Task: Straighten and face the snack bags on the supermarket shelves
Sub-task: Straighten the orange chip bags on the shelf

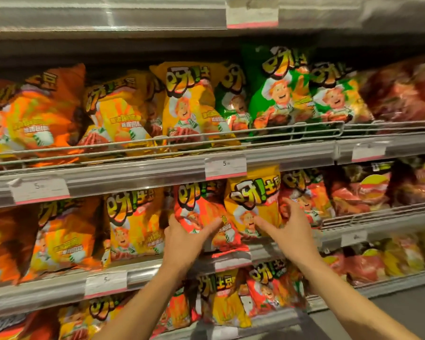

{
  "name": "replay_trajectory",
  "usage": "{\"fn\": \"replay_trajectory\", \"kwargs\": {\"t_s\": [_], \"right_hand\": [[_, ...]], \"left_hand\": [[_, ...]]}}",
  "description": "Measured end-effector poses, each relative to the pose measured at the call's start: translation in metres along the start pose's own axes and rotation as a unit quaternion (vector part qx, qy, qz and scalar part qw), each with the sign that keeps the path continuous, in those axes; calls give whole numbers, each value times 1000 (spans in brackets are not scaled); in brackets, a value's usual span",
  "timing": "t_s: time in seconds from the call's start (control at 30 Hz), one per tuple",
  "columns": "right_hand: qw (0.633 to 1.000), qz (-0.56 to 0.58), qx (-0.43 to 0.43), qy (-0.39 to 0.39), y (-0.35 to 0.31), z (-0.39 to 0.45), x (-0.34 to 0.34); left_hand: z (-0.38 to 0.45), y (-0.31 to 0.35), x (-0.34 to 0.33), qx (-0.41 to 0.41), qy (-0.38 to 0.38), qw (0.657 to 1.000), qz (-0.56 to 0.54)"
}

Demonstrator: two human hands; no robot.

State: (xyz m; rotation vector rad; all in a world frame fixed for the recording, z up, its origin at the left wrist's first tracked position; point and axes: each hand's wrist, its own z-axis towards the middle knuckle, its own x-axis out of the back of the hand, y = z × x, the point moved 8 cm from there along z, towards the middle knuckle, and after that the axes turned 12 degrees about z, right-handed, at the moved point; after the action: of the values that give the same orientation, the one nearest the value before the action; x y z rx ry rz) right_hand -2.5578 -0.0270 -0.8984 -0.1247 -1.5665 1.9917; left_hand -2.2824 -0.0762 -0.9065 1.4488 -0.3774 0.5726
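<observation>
We grip glossy crinkled red bag (206, 217) with left hand (184, 241) at middle shelf (142, 273) front edge; right hand (290, 229), fingers spread, presses puffy yellow bag (253, 200).

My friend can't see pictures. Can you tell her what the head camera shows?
Two hands work on a supermarket snack shelf: the left hand grips a red bag, and the right hand touches a yellow bag beside it.

Head view faces the snack shelves (147, 168) closely, chest-high.
</observation>
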Motion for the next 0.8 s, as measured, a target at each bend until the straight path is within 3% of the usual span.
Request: {"fn": "replay_trajectory", "kwargs": {"t_s": [0.23,0.53,0.8], "right_hand": [[995,52,-16,-81,3,37,-22],[994,79,-4,-74,-2,40,-23],[998,34,-48,-17,-6,34,-15]], "left_hand": [[20,-9,-8,46,-57,994,-75],[18,-12,-8,63,-58,991,-101],[9,-9,12,17,-35,997,-70]]}}
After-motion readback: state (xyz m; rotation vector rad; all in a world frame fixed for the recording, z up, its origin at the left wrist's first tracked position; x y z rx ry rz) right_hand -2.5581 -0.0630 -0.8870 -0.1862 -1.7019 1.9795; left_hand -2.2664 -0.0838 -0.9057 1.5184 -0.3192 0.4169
